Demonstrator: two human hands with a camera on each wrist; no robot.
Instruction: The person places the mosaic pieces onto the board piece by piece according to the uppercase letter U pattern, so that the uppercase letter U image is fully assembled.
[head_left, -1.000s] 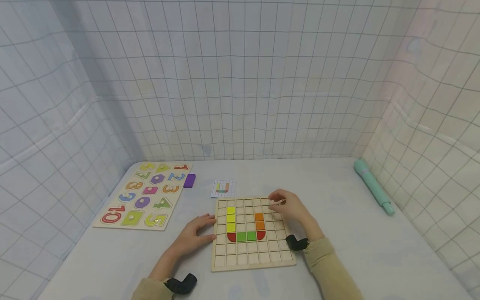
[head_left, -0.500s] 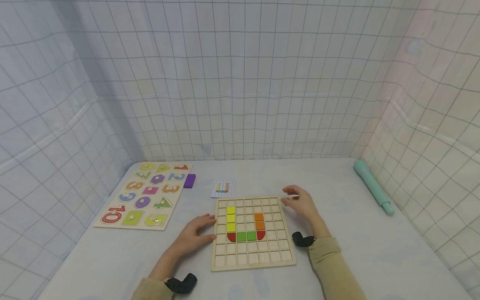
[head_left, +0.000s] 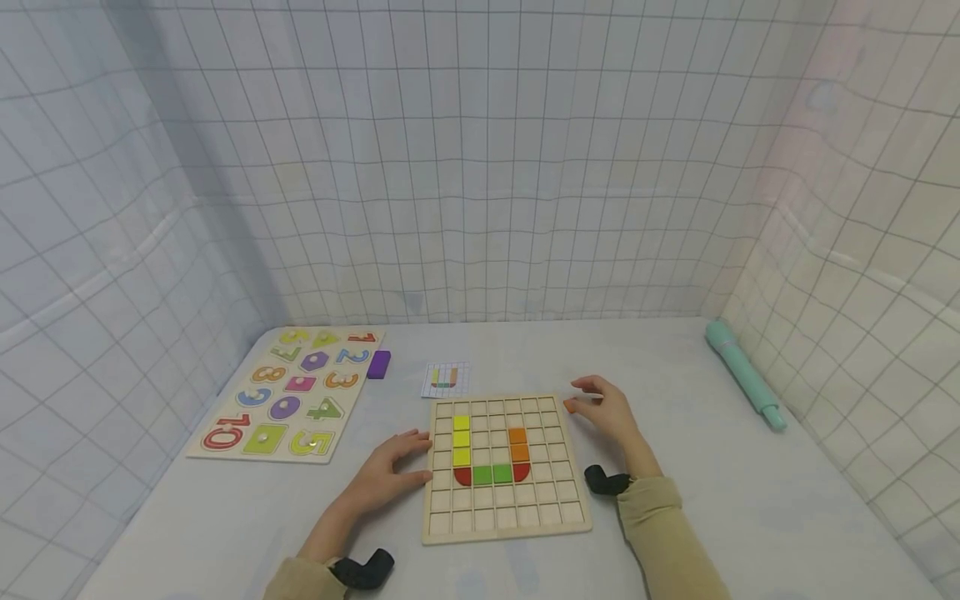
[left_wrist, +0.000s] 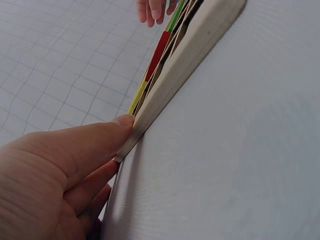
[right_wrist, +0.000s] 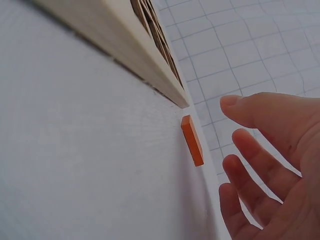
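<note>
A wooden grid board (head_left: 495, 521) lies on the table. Set into it are yellow tiles (head_left: 461, 439), red rounded tiles (head_left: 463, 476), green tiles (head_left: 492, 475) and orange tiles (head_left: 518, 445), forming a U. My left hand (head_left: 386, 471) rests at the board's left edge, thumb and fingers touching its side, as the left wrist view shows. A loose orange tile (right_wrist: 193, 141) lies on the table just off the board's far right corner. My right hand (head_left: 609, 415) is beside it, fingers relaxed and spread, apart from the tile in the right wrist view.
A small pattern card (head_left: 446, 379) with a coloured U lies behind the board. At the left are a number-and-shape puzzle board (head_left: 273, 404) and a purple block (head_left: 379, 364). A teal tube-shaped object (head_left: 745, 375) lies far right, near the gridded wall cloth.
My right hand has moved right, from over the board's far right corner to beside it. The loose orange tile now shows by its fingertips. The left hand stays at the board's edge.
</note>
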